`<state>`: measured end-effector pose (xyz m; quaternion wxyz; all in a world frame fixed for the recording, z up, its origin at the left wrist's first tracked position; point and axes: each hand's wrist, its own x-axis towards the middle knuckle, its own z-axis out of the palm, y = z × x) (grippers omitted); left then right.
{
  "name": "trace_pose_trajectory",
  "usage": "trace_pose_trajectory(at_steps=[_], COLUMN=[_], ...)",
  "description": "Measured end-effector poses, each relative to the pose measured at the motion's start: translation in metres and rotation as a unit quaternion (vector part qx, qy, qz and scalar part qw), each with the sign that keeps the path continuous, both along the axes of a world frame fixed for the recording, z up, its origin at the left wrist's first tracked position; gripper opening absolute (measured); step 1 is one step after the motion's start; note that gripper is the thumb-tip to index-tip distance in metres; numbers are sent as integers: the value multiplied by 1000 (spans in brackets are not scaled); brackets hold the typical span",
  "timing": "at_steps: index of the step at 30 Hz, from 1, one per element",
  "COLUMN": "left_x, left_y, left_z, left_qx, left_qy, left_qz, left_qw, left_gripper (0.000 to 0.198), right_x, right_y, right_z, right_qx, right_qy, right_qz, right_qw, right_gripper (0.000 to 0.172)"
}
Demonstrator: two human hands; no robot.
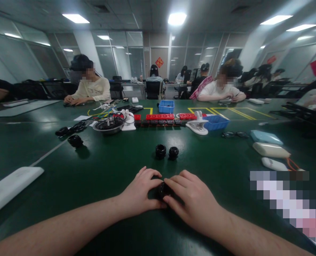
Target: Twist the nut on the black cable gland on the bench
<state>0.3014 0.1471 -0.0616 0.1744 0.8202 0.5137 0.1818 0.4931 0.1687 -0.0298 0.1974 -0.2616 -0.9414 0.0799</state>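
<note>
Low over the green table, a black cable gland (163, 190) sits between my two hands, partly covered by fingers. My left hand (140, 190) curves round its left side, thumb below and fingers above. From the right, my right hand (194, 195) grips it with fingertips and thumb. Just beyond my hands two more black cable glands stand side by side, a larger gland (160, 152) and a smaller gland (173, 153). Farther left lies another black gland (75, 141).
Across the table run red and black socket strips (160, 117), a white clip stand (198, 125), blue bins (217, 122) and a round tray (108, 126) of cables. Glasses (235, 134) and cases (271, 150) lie right; a white slab (12, 188) lies left. Co-workers sit opposite.
</note>
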Motion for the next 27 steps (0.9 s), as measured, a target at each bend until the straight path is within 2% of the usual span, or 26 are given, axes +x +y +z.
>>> trace_pose_trajectory(at_steps=[6, 22, 25, 27], left_x=[0, -1, -7, -7], left_y=[1, 3, 2, -8], left_z=[-2, -6, -5, -2], left_qx=[0, 17, 74, 182], left_qy=[-4, -4, -12, -41], left_qz=[-6, -2, 38, 69], left_qw=[1000, 1000, 996, 980], left_gripper=[37, 41, 59, 70], right_x=[0, 1, 2, 2], right_y=[0, 2, 3, 3], right_z=[-3, -6, -8, -8], right_qx=[10, -11, -7, -5], right_qy=[14, 25, 21, 21], right_qz=[-17, 1, -1, -2], right_qw=[1000, 1000, 1000, 1000], right_gripper=[23, 27, 28, 28])
